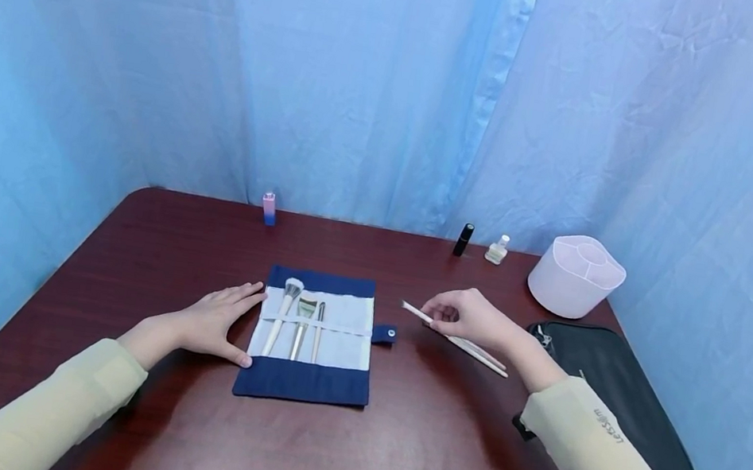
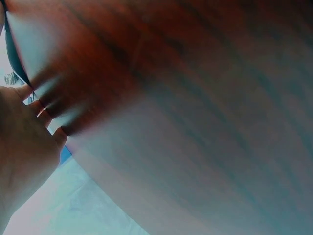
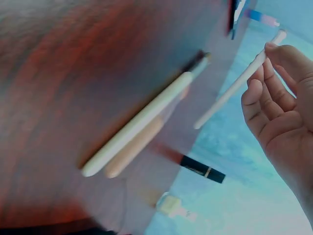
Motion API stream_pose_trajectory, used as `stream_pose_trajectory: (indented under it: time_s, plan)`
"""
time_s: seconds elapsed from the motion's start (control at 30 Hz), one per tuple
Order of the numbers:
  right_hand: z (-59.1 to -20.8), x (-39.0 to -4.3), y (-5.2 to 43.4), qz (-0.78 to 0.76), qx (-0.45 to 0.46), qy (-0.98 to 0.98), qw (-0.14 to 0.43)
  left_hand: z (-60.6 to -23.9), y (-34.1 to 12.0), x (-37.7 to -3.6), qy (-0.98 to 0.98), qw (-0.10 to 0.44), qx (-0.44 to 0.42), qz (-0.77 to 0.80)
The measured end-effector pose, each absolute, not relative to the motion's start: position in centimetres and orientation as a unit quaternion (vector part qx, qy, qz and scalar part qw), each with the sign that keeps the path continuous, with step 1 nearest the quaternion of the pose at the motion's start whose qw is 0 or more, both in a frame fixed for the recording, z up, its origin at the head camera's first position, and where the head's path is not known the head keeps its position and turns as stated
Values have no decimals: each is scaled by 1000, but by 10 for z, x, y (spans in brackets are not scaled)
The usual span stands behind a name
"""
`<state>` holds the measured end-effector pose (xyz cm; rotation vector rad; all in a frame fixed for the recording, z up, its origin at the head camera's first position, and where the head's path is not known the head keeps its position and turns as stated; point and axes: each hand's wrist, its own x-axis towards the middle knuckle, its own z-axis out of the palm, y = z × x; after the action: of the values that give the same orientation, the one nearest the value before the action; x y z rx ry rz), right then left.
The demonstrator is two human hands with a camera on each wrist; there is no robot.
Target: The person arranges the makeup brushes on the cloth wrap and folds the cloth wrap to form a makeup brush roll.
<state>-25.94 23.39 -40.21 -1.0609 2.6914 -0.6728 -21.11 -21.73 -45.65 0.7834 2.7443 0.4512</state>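
Note:
An unrolled navy and white fabric brush roll [image 1: 344, 352] lies flat, with a fluffy makeup brush [image 1: 282, 315], a flat-headed brush [image 1: 300, 330] and a thin brush [image 1: 318, 333] under its elastic strap. At the roll's left edge rests my left hand [image 1: 201, 324], fingers straight and spread, thumb by the lower corner. To the right of the roll, my right hand [image 1: 469, 316] pinches a slim white-handled makeup brush [image 3: 234, 87] between thumb and fingers. Beneath that hand a cream-handled brush [image 3: 137, 125] and a tan-handled brush [image 3: 138, 147] lie side by side on the table.
A pink and blue tube [image 1: 268, 209], a black lipstick tube [image 1: 464, 239] and a small clear bottle [image 1: 497, 250] stand along the back. A white organizer [image 1: 574, 283] and a black zip case [image 1: 627, 407] occupy the right side. The roll's snap tab [image 1: 384, 334] points right.

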Motion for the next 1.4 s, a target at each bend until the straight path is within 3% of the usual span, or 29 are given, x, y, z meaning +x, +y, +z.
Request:
stream_pose_trajectory:
  time_s: [0.5, 0.87, 1.4]
  plan:
    - [-367, -273, 191, -286, -348, 892, 37, -458, -217, -212, 943, 125, 269, 154]
    - [-371, -289, 152, -368, -319, 873, -16, -456, -217, -212, 942, 130, 266, 158]
    - [-404, -307, 101, -525, -264, 809, 20, -458, -214, -212, 943, 126, 268, 153]
